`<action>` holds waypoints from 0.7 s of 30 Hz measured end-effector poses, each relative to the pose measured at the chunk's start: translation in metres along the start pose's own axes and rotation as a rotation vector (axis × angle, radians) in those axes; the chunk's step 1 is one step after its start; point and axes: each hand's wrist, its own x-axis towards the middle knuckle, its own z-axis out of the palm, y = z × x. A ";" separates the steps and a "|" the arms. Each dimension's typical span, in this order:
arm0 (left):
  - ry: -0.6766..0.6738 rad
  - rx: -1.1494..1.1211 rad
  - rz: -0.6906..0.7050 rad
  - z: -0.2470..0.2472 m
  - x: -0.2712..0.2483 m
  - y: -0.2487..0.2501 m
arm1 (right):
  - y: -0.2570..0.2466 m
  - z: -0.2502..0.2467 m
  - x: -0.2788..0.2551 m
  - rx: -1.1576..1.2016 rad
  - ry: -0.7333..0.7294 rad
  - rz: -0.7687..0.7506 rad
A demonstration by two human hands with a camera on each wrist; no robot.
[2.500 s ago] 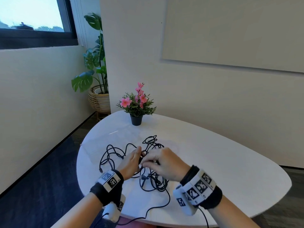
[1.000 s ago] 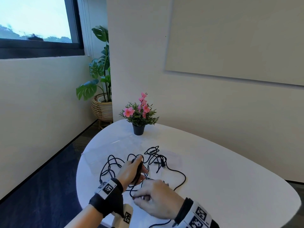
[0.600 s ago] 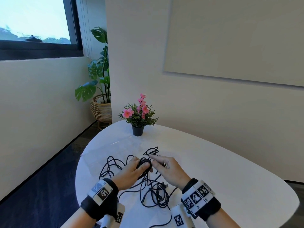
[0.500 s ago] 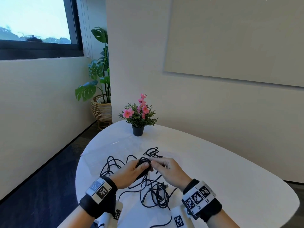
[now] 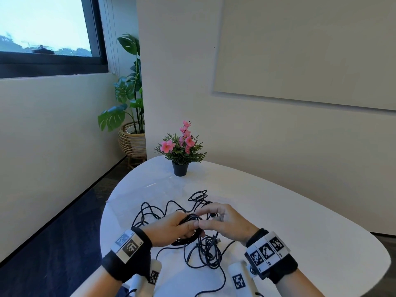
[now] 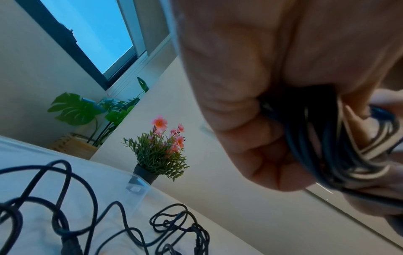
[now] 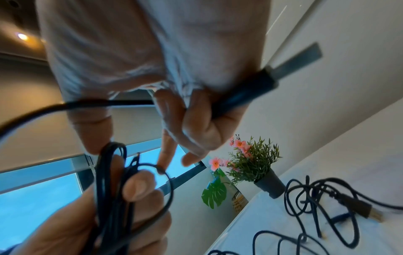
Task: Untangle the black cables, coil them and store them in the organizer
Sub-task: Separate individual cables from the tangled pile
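an office meeting room, by the look of it: a rounded white table against plain cream walls, a large blank wall panel, a dark-framed window, dark carpet, a potted flower and a monstera in a wicker basket.

- a coil of thin black cable sat bunched in several loops above the table
- loose black cables sprawled tangled on the white tabletop
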 end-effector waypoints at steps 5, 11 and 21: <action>0.004 -0.002 0.008 0.002 0.003 0.003 | 0.000 -0.005 -0.001 -0.117 0.037 -0.063; 0.188 0.025 -0.060 0.005 0.010 -0.003 | 0.010 -0.008 -0.004 -0.245 0.057 -0.134; 0.604 -1.014 -0.124 0.007 0.024 0.003 | 0.024 0.016 -0.006 -0.360 0.211 -0.067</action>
